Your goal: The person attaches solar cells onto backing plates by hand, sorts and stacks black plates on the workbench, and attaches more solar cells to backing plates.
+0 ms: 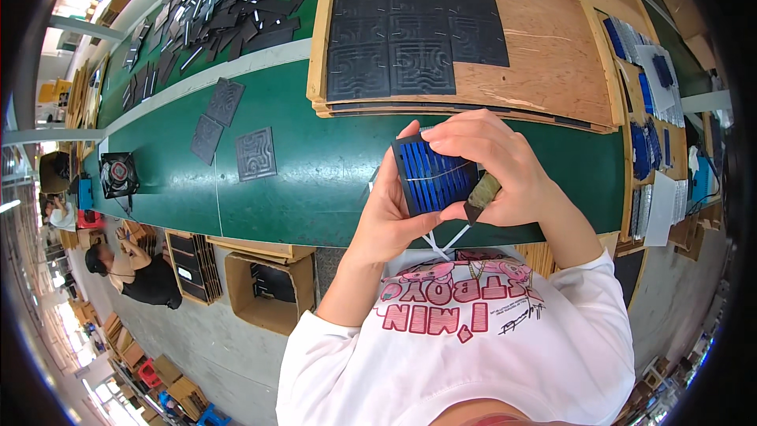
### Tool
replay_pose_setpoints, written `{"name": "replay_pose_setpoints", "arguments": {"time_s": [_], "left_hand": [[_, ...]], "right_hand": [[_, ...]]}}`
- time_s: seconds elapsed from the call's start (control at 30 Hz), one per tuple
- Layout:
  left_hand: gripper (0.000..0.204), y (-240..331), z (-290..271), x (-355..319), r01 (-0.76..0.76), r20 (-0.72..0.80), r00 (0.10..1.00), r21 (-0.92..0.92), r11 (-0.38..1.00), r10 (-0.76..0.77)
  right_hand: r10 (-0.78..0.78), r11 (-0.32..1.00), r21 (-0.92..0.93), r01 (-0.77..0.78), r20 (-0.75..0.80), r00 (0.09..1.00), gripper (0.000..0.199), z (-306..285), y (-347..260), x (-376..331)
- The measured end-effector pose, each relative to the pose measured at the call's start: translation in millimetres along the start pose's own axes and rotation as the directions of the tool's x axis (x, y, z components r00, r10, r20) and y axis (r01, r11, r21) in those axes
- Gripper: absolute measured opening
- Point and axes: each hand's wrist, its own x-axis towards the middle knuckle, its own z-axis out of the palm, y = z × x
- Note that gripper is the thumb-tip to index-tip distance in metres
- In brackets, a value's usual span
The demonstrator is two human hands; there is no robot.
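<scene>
Across the top, from eleven to one o'clock, the green conveyor belt (315, 166) runs beneath everything, and on it at twelve sits my plywood board (544, 55) carrying a block of black patterned square tiles (414, 28). More loose tiles (256, 154) lie at ten o'clock, well apart from me. At the centre I hold a small blue ribbed panel (434, 177) up off the belt, tilted toward my face. My left hand (390, 217) is curled under its near edge, gripping it; my right hand (505, 166) wraps over its far side, thumb pinching a small brownish piece (482, 193) against the corner. Thin white strips (441, 241) dangle below at six o'clock. I judge that squeezing too hard could crack the panel, or a loosened grip could drop it.
</scene>
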Motion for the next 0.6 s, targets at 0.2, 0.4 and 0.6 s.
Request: {"name": "replay_pose_setpoints", "arguments": {"time_s": [0.2, 0.4, 0.6], "left_hand": [[0.112, 1.7, 0.9, -1.0, -0.001, 0.0, 1.0, -0.032, 0.999, 0.001], [0.104, -2.0, -0.9, -1.9, -0.096, 0.048, 0.994, -0.001, 0.995, 0.096], [0.078, 5.1, 8.0, -5.5, -0.002, -0.008, 1.0, -0.175, 0.985, 0.001]], "right_hand": [[0.004, 1.0, -0.017, -0.005, -0.006, 1.0, 0.084, -0.8, -0.9, 0.6], [0.008, 0.998, -0.063, -0.007, 0.002, 1.0, 0.079, -4.6, -4.9, 2.3], [0.019, 0.993, -0.113, -0.017, 0.018, 1.0, 0.077, -7.2, -6.9, 1.8]]}}
